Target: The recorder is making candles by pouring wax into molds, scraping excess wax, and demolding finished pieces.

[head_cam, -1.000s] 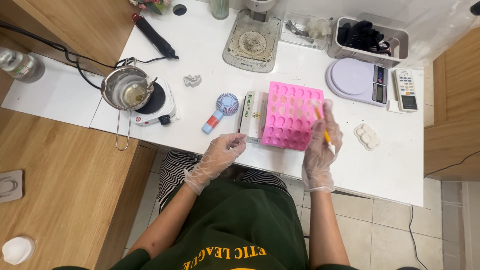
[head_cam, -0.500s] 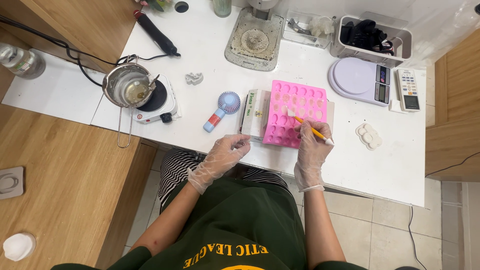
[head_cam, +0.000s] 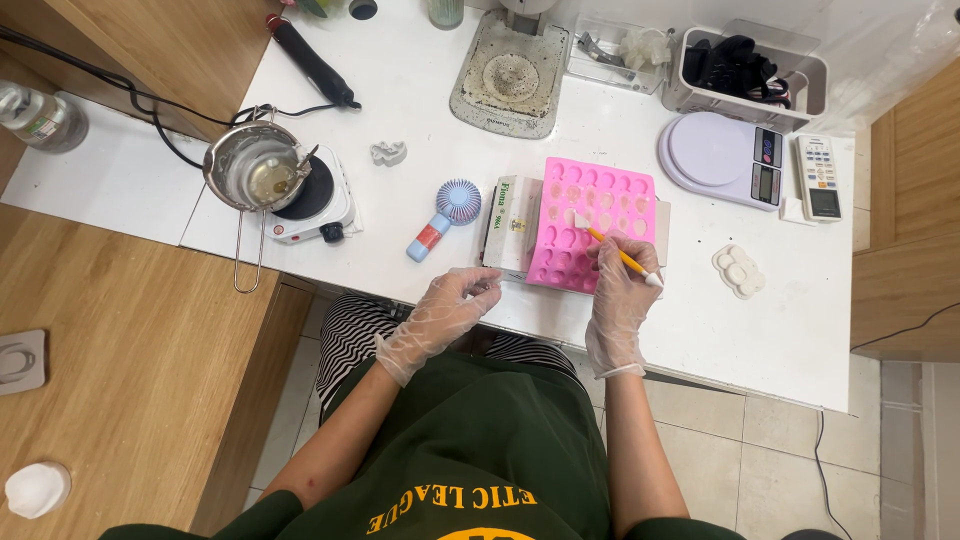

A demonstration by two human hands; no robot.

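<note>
Two gloved hands at table edge: right hand [head_cam: 622, 290] gripping yellow-handled tool [head_cam: 615, 250], long axis slanting up-left onto pink silicone mould [head_cam: 600, 210]; left hand [head_cam: 452, 305] loosely curled, empty, nearer mould's lower-left corner.

Single view: head-worn camera, looking steeply down from above the seated person. Medium-close range; frame takes in the white table [head_cam: 700, 330], both hands, lap and surrounding floor.
</note>
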